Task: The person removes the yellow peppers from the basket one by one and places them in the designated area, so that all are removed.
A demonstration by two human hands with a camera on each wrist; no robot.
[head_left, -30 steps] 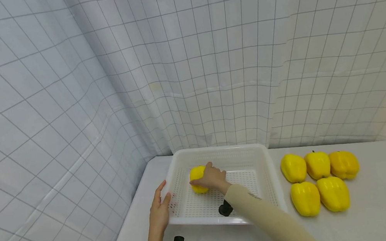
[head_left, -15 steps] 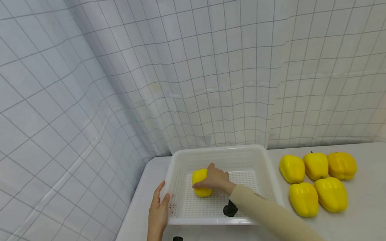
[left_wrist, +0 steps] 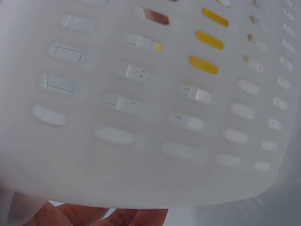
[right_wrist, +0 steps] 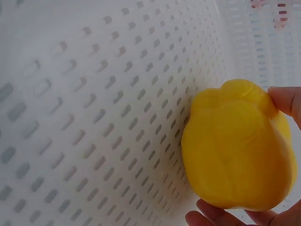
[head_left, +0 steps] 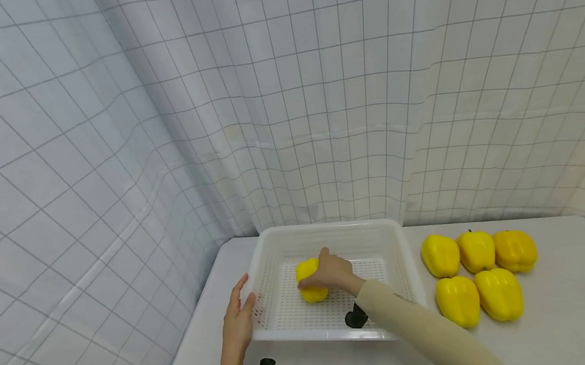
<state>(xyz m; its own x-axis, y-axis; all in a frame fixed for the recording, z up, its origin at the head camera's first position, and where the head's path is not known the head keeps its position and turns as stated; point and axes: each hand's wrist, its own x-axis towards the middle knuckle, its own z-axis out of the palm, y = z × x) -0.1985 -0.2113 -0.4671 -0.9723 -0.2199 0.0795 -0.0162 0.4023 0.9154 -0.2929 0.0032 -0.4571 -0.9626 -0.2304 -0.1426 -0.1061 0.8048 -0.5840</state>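
A white perforated plastic basket [head_left: 389, 305] sits on the table. My left hand [head_left: 238, 329] grips its left side by the rim; in the left wrist view some fingers [left_wrist: 136, 217] show past the edge of the slotted wall [left_wrist: 117, 162]. Inside the basket, my right hand [head_left: 330, 272] holds a yellow bell pepper [head_left: 314, 294] between thumb and fingers. The right wrist view shows this pepper [right_wrist: 233, 150] close over the slotted floor, with the thumb at one end and fingertips [right_wrist: 211, 214] at the other. Whether it touches the floor, I cannot tell.
Several yellow bell peppers stand in two rows right of the basket, among them one at the front [head_left: 458, 301] and a deeper yellow one [head_left: 515, 250] at the back. White table surface [head_left: 573, 296] extends right of them. A gridded white curtain [head_left: 318, 115] hangs behind and at the left.
My right hand has shifted the bell pepper a little right and toward me inside the basket. The left hand keeps its place on the basket's side.
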